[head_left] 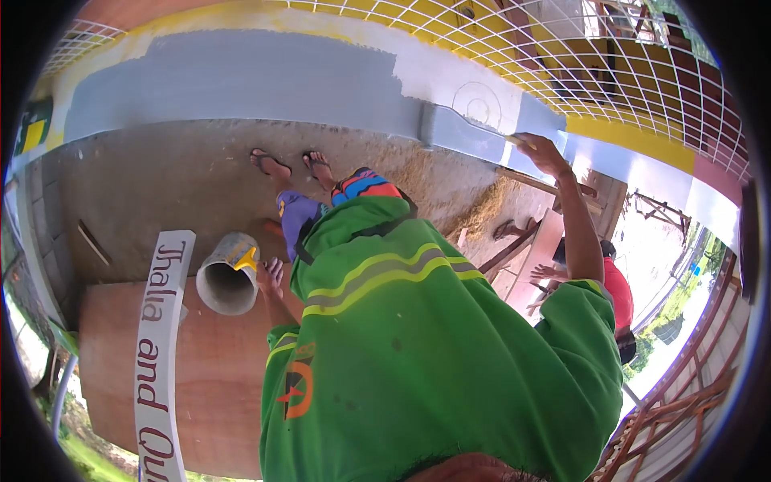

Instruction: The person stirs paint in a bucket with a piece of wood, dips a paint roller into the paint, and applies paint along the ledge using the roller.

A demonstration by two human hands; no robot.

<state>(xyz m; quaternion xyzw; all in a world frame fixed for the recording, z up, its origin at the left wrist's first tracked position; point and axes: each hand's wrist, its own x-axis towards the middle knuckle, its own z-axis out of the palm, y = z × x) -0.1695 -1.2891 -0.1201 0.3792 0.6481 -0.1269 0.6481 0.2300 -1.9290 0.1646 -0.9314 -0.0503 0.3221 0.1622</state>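
My right hand (pixel 544 154) is closed around the handle of a paint roller (pixel 426 126). Its bent wire reaches left, and the grey roller head lies against the low wall (pixel 281 76), at the edge of the grey-blue paint. At the left, my left hand (pixel 271 277) is at the rim of a grey bucket (pixel 229 299), with its fingers at a yellow tool (pixel 246 259) that lies over the rim. The bucket looks tilted, and its contents are hard to make out.
White wire mesh (pixel 642 72) tops the wall. A lettered white board (pixel 158 353) lies on a brown panel (pixel 213 386). Sandalled feet (pixel 317 165) stand on the concrete floor (pixel 161 173). Another person in red (pixel 617 293) is at the right, near wooden planks (pixel 514 249).
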